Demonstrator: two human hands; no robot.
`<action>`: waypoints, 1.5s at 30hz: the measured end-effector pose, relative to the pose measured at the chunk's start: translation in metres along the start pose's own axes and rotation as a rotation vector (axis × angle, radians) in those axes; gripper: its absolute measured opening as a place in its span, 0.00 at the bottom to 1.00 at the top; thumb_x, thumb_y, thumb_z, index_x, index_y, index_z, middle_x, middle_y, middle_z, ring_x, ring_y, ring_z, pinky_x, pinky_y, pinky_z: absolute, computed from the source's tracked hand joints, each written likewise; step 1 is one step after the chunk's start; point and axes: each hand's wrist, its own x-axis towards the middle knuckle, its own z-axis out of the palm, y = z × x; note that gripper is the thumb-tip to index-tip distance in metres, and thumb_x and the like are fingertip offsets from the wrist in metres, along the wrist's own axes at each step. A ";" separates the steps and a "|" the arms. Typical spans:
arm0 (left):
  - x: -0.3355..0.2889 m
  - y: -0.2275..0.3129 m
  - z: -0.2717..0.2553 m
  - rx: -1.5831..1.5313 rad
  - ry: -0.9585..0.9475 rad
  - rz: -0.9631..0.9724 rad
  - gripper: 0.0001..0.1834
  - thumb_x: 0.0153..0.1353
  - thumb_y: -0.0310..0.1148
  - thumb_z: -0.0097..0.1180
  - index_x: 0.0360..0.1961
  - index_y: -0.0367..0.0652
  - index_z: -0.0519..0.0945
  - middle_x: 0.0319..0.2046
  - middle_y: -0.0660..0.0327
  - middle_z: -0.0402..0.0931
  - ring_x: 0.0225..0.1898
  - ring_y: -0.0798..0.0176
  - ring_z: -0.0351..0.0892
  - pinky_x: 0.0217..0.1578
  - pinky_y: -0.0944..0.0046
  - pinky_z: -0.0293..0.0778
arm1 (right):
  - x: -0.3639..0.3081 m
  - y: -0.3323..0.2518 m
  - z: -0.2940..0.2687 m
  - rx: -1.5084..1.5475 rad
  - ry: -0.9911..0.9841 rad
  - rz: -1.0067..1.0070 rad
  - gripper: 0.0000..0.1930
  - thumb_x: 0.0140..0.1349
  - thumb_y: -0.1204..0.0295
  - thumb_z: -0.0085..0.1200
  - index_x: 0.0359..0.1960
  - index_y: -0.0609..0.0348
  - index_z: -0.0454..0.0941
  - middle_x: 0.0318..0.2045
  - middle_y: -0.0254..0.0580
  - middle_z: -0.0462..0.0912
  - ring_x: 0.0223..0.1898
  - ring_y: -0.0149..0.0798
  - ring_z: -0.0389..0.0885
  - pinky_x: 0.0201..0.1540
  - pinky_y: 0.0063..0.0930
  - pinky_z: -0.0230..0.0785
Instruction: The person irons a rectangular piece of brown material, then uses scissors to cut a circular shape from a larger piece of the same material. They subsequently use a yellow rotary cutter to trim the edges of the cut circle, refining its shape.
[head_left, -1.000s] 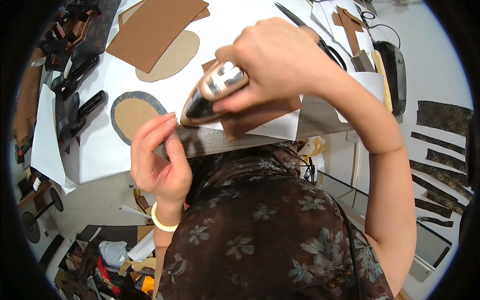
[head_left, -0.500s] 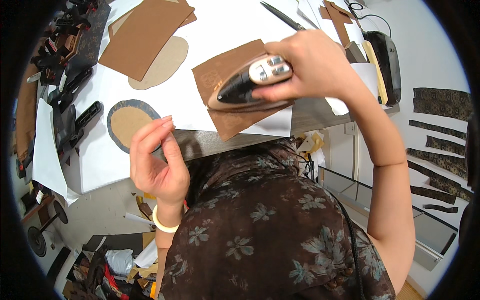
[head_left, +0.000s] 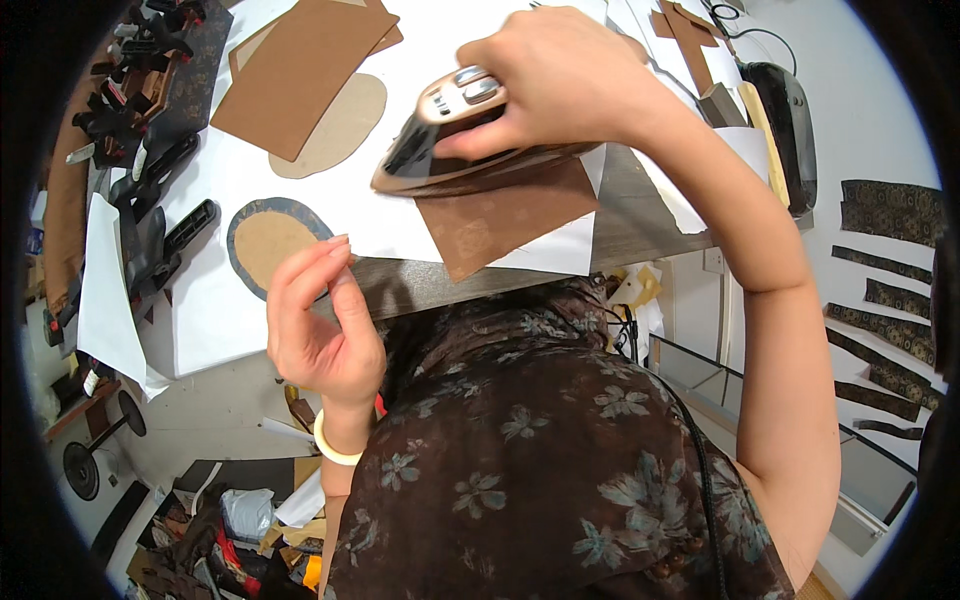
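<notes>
My right hand [head_left: 560, 85] is closed round the handle of a dark and gold clothes iron [head_left: 445, 140]. The iron's pointed tip faces left, and its base lies over the far part of a brown leather-like piece [head_left: 515, 215] and the white paper beside it. A faint pattern marks the near part of that piece. My left hand [head_left: 325, 320] hovers by the table's front edge, fingers bent and drawn toward the thumb, with nothing visible in them. Just behind it lies an oval tan piece with a dark patterned rim [head_left: 275, 245].
Brown rectangular panels [head_left: 305, 80] overlap a beige oval piece [head_left: 345, 125] at the far left. Black clamps [head_left: 185, 230] line the table's left side. A black appliance [head_left: 785, 130] stands at the right. Patterned strips [head_left: 890, 265] hang on the right wall.
My right hand and the iron have moved left and away from me, uncovering the near part of the brown piece. My left hand has kept its pose.
</notes>
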 end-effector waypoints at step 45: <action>0.012 -0.006 0.067 0.257 -0.313 0.005 0.11 0.58 0.17 0.51 0.42 0.36 0.79 0.39 0.53 0.79 0.42 0.53 0.78 0.44 0.60 0.73 | -0.373 0.364 -0.022 0.391 1.721 0.940 0.20 0.49 0.59 0.72 0.20 0.62 0.77 0.18 0.37 0.77 0.19 0.28 0.73 0.25 0.23 0.68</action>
